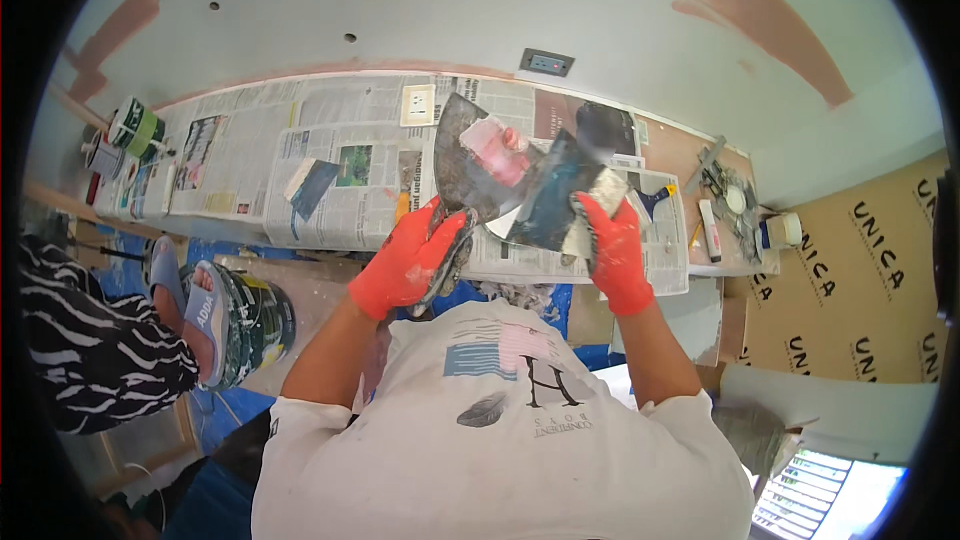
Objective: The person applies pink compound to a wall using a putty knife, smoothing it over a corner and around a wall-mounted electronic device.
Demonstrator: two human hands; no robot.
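My left hand (415,255), in a red glove with a dark palm, grips the lower edge of a dark, stained plate (455,155). A lump of pink putty (495,150) lies on this plate. My right hand (615,245), gloved alike, is closed on the pale back edge of a wide dark scraper (550,195). The scraper's blade slants close beside the plate and overlaps its right side in view; whether they touch I cannot tell. Both tools are held above the newspaper-covered bench (330,135). Another scraper (312,185) with a pale edge lies on the paper to the left.
An outlet cover (418,105) and a yellow-and-black tool (657,200) lie on the newspaper. A white tube (710,230) and assorted tools stand at the right end. Paint cans (138,130) are far left. Another person's sandalled foot (208,320) rests on a bucket (260,320).
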